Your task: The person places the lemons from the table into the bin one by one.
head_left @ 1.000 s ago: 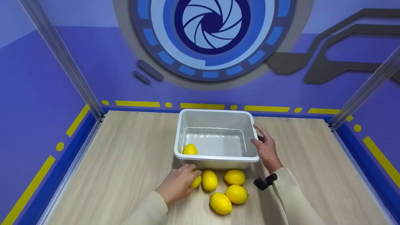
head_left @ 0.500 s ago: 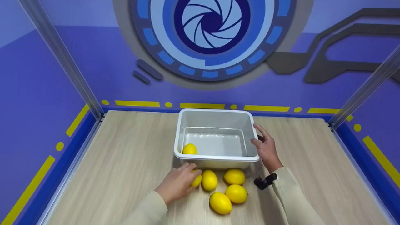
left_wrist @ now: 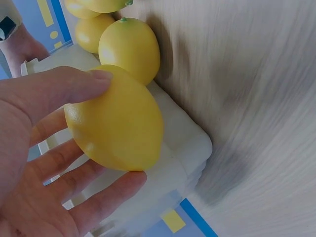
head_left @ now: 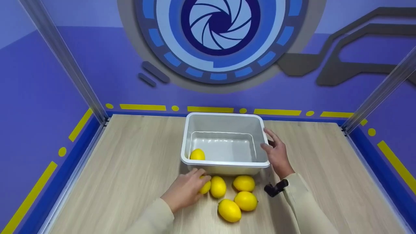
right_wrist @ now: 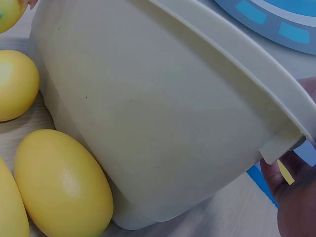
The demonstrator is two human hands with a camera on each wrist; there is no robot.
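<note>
In the head view, my left hand (head_left: pixel 184 191) holds a yellow lemon (left_wrist: pixel 118 123) just in front of a white plastic bin (head_left: pixel 224 169). The left wrist view shows the thumb on top of the lemon and the fingers around its far side. My right hand (head_left: pixel 279 156) grips the right rim of the bin, thumb over the edge and fingers outside. One lemon (head_left: pixel 197 155) lies inside the bin at its front left corner. Beside the held one sits another lemon (head_left: pixel 218 187) on the table, close to the bin's front wall.
More loose lemons lie to the right: one (head_left: pixel 244 183) by the bin, a second (head_left: pixel 246 201) nearer, and a third (head_left: pixel 229 210) nearest. A wooden table (head_left: pixel 139 156) carries everything. Blue-purple panels (head_left: pixel 91 65) wall the back and sides. A black device (head_left: pixel 276 188) is at the right wrist.
My left hand and its lemon have shifted very slightly to the right, toward the neighbouring lemon. The right hand, the bin and the other lemons look unchanged.
</note>
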